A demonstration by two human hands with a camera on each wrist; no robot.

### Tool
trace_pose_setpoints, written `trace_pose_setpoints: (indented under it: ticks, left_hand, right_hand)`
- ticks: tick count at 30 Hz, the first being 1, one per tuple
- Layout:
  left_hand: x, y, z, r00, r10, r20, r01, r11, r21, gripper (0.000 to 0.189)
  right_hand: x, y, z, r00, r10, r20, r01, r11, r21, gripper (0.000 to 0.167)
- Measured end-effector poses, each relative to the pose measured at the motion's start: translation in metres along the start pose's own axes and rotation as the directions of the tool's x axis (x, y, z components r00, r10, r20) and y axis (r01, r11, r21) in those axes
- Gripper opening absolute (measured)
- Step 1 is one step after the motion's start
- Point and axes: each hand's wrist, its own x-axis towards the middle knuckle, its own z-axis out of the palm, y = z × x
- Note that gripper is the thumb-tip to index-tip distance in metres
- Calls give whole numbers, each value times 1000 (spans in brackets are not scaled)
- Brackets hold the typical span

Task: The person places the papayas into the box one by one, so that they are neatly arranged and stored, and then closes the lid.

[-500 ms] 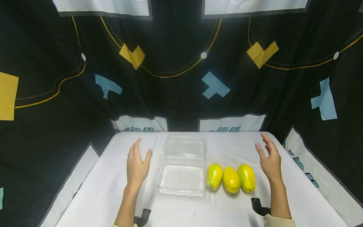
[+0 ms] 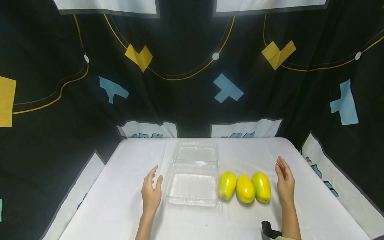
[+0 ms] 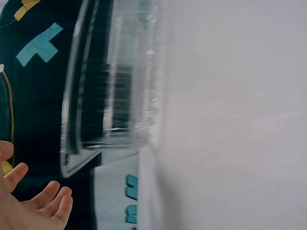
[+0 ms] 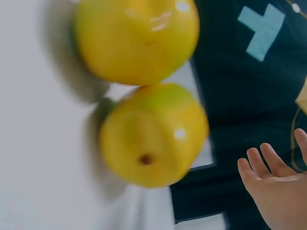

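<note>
A clear plastic clamshell container (image 2: 192,202) lies on the white table, its lid (image 2: 196,144) folded back toward the far side. To its right, three yellow-green mangoes (image 2: 245,189) sit in a row, close together. My left hand (image 2: 151,196) hovers just left of the container, fingers relaxed and holding nothing. On the far right my right hand (image 2: 285,186) is held beside the rightmost mango (image 2: 261,187), apart from it, also with loose fingers and nothing in them. The right wrist view shows two mangoes, the lower one (image 4: 153,136) with a dark stem spot.
The white-covered table (image 2: 120,186) reaches back to a black curtain (image 2: 180,106) with yellow and blue paper patches. A black curved piece (image 2: 270,230) sticks out beside my right wrist.
Both hands have drawn back toward me. The left has also shifted right, closer to the container, and the right slightly left. Container and mangoes stay put.
</note>
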Motion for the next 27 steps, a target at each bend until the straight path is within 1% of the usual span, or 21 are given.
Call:
trace_pose_setpoints:
  ticks: [3, 5, 8, 12, 16, 19, 21, 22, 23, 25, 27]
  left_hand:
    - [-6, -6, 3, 1000, -6, 24, 7, 1000, -21, 39]
    - [-7, -11, 4, 999, -13, 44, 15, 999, -36, 38]
    - [-9, -17, 6, 994, -34, 100, 41, 997, -67, 39]
    - [-11, -29, 8, 981, -50, 188, 71, 992, -109, 41]
    - [-13, -35, 10, 964, -31, 264, 70, 988, -139, 44]
    - [-14, -37, 11, 948, -38, 317, 90, 985, -149, 46]
    - [-15, -39, 11, 934, -59, 353, 120, 981, -153, 47]
    - [-15, -40, 12, 926, -68, 370, 134, 979, -154, 48]
    - [-16, -40, 12, 918, -82, 387, 152, 976, -154, 49]
    - [-17, -42, 12, 904, -92, 418, 169, 974, -151, 51]
    - [-19, -43, 11, 894, -101, 436, 179, 974, -142, 53]
  right_hand:
    - [-13, -21, 4, 998, 58, 17, -58, 998, 9, 44]
    - [-19, -29, 6, 994, 102, 27, -102, 995, -4, 45]
    - [-25, -26, 7, 986, 158, 57, -158, 987, 4, 45]
    - [-29, -13, 6, 971, 213, 112, -219, 975, 44, 46]
    - [-31, -5, 4, 949, 265, 171, -281, 957, 77, 50]
    - [-31, -1, 3, 927, 312, 209, -335, 939, 81, 52]
    - [-32, 1, 2, 913, 331, 239, -362, 927, 100, 52]
    - [-32, 3, 2, 908, 331, 255, -367, 924, 110, 53]
    - [-33, 5, 2, 907, 323, 270, -364, 924, 115, 53]
    - [-33, 10, 2, 907, 294, 300, -346, 929, 135, 52]
    - [-34, 16, 2, 905, 262, 334, -324, 935, 145, 51]
